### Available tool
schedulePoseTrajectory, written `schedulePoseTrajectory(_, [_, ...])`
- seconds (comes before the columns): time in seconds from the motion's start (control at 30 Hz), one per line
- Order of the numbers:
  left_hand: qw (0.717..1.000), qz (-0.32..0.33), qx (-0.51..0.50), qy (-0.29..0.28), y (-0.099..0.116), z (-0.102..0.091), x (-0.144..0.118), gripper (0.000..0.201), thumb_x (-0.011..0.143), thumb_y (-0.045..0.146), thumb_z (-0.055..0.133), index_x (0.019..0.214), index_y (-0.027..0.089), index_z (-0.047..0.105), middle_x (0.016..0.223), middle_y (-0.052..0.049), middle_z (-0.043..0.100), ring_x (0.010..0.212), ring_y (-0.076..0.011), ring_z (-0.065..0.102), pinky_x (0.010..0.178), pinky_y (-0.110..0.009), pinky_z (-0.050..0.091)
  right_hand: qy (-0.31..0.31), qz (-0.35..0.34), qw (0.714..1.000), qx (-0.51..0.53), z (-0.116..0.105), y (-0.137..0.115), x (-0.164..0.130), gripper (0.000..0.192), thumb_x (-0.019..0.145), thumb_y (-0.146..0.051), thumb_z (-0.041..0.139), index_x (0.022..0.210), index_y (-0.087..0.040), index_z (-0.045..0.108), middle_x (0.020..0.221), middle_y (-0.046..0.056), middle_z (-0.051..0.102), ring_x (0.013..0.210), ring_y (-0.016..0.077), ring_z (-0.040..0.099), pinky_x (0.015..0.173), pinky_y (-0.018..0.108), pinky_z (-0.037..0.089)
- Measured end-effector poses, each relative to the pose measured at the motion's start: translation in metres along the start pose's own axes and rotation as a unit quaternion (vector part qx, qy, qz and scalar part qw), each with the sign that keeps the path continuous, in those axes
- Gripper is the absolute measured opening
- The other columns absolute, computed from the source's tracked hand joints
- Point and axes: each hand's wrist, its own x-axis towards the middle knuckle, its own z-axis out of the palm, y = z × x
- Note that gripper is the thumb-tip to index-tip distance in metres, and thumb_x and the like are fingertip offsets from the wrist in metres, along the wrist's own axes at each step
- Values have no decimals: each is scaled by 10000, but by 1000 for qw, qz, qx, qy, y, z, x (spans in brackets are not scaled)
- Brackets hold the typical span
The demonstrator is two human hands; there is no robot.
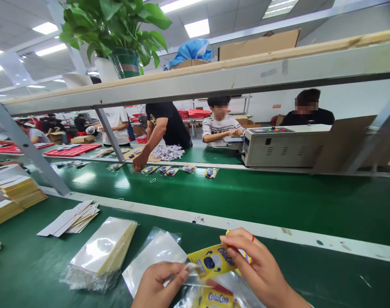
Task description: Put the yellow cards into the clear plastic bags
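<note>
Between my two hands is a yellow printed card [210, 260] with blue "ColaCao" lettering and a picture of earbuds. My right hand [259, 265] pinches the card at its upper right corner. My left hand [164, 282] pinches the edge of a clear plastic bag [195, 276] at the card's lower left. Whether the card's left end is inside the bag or only in front of it, I cannot tell. Below, another yellow ColaCao card [215, 298] shows among clear plastic. Loose clear bags [154, 261] lie beside my left hand.
A stack of bagged white cards [101, 246] and loose white cards [71, 218] lie to the left, with thicker stacks [24, 190] beyond. Past a white rail runs a green conveyor belt [262, 192] carrying small packets [210, 173]. Co-workers and a machine [284, 145] are across it; a shelf [195, 79] spans overhead.
</note>
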Motion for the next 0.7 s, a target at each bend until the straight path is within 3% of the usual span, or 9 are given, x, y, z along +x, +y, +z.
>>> schedulePoseTrajectory(0.1, [999,-24,-33,21,-4,1,0,288,758,532,678,767,285,825,772,-32,819,744,-222,745,701,-252,580,19,94,995,21,10,4,-8,414,865,-239,618,1271,-298,553,977,53,696,853,194,678,768,309,573])
schedulePoseTrajectory(0.2, [997,-42,-57,27,-8,2,1,317,748,542,686,817,265,825,807,-42,818,781,-229,746,715,-253,584,76,179,980,48,17,6,-12,260,846,-285,644,1098,-245,595,914,52,704,802,192,687,702,280,581])
schedulePoseTrajectory(0.3, [996,-46,-63,29,-9,2,1,333,741,550,691,821,256,825,797,-44,814,772,-225,741,708,-245,580,28,106,994,8,16,4,-8,76,871,-239,598,918,-246,656,841,41,702,763,188,670,671,274,561])
schedulePoseTrajectory(0.43, [996,-53,-67,28,-8,2,0,351,748,567,675,818,257,823,769,-41,804,761,-225,734,712,-253,579,-20,0,1000,-7,6,2,0,340,913,-118,445,1124,-300,640,912,48,674,813,184,652,694,294,549])
schedulePoseTrajectory(0.57, [997,-43,-54,26,-7,1,-1,387,755,584,657,792,235,820,750,-61,792,764,-233,719,751,-284,581,-56,-14,998,-35,8,3,2,415,920,-109,409,1222,-323,596,928,44,674,810,175,654,690,289,547])
schedulePoseTrajectory(0.7, [998,-37,-53,17,-5,2,-1,414,770,590,633,836,226,819,778,-71,796,726,-224,709,760,-302,583,-46,38,994,-88,24,2,-1,168,914,-217,517,1024,-252,638,859,48,719,761,189,678,677,290,548])
